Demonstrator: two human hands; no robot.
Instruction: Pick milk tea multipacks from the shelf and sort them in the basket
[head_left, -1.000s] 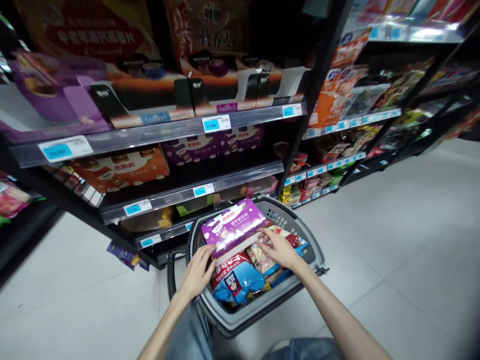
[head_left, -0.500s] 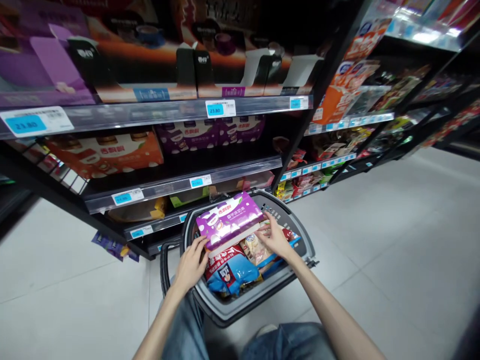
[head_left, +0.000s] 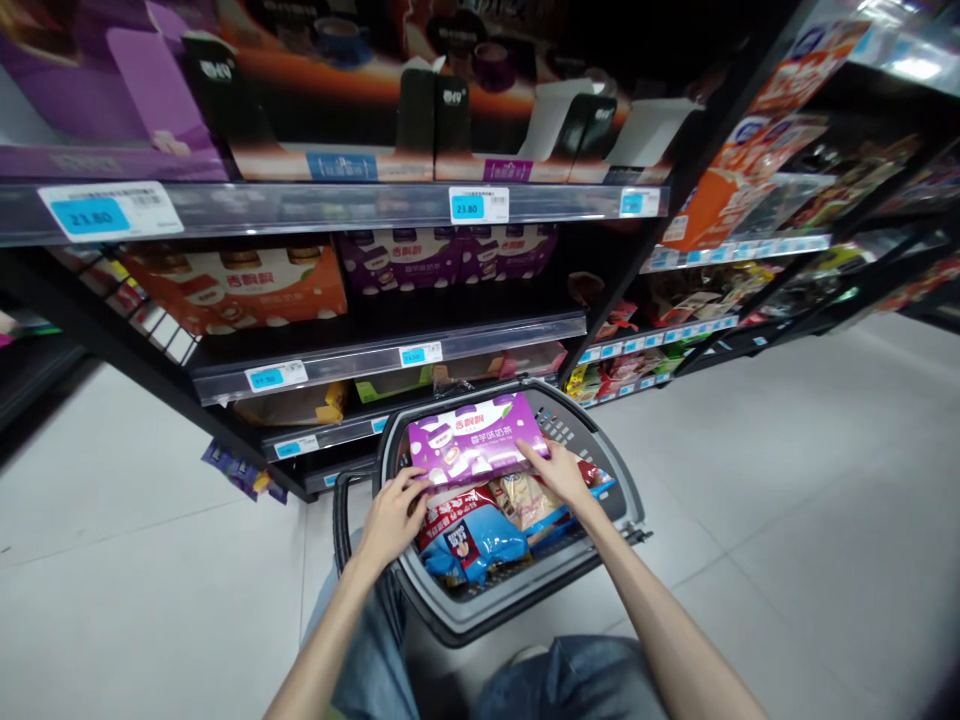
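A purple and white pack of drink cups (head_left: 474,441) lies across the top of a grey shopping basket (head_left: 600,548) on the floor. My left hand (head_left: 392,515) grips the pack's near left corner with curled fingers. My right hand (head_left: 556,474) holds its right edge, fingers bent round it. Under the pack lie several snack bags, among them a blue one (head_left: 472,540) and a beige one (head_left: 525,497).
Black shop shelves stand right behind the basket, with more purple packs (head_left: 450,256), orange packs (head_left: 232,288) and blue price tags (head_left: 478,205). The basket's black handle (head_left: 342,515) points toward me. Pale floor tiles spread to the left and right. My knees in jeans are below.
The pack has tipped flatter and sunk a little onto the basket's contents. Both hands stayed on its edges. The camera dropped slightly and shifted.
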